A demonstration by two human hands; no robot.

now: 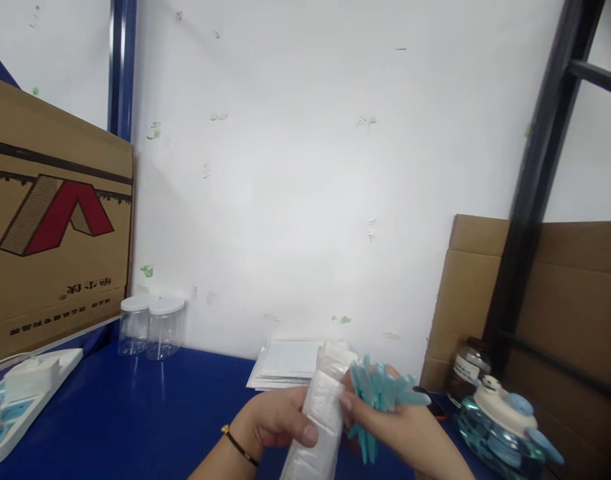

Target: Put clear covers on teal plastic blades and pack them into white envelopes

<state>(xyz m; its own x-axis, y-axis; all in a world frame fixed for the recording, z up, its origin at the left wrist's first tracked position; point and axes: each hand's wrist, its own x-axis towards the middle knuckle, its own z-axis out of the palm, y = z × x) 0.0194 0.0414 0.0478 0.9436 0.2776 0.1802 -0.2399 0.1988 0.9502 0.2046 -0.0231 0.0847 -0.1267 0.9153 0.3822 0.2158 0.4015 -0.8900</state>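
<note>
My left hand (280, 420), a dark bracelet at its wrist, is closed around a roll of white plastic bags (318, 427), with the thumb across its front. The roll stands tilted, its crumpled upper end leaning away from me. On its right side, my right hand (385, 427) is closed on a bunch of teal plastic clips (378, 387) that stick out in several directions between the fingers. The right thumb and fingertips are close against the roll; whether they grip it too I cannot tell. The roll's lower end runs out of view.
White sheets (285, 360) lie stacked against the wall on the blue table (185, 413). Two clear jars (165, 330) with white lids stand back left, near a power strip (32, 393) and a big carton (60, 220). At right are a brown bottle (468, 373) and a teal water bottle (505, 427).
</note>
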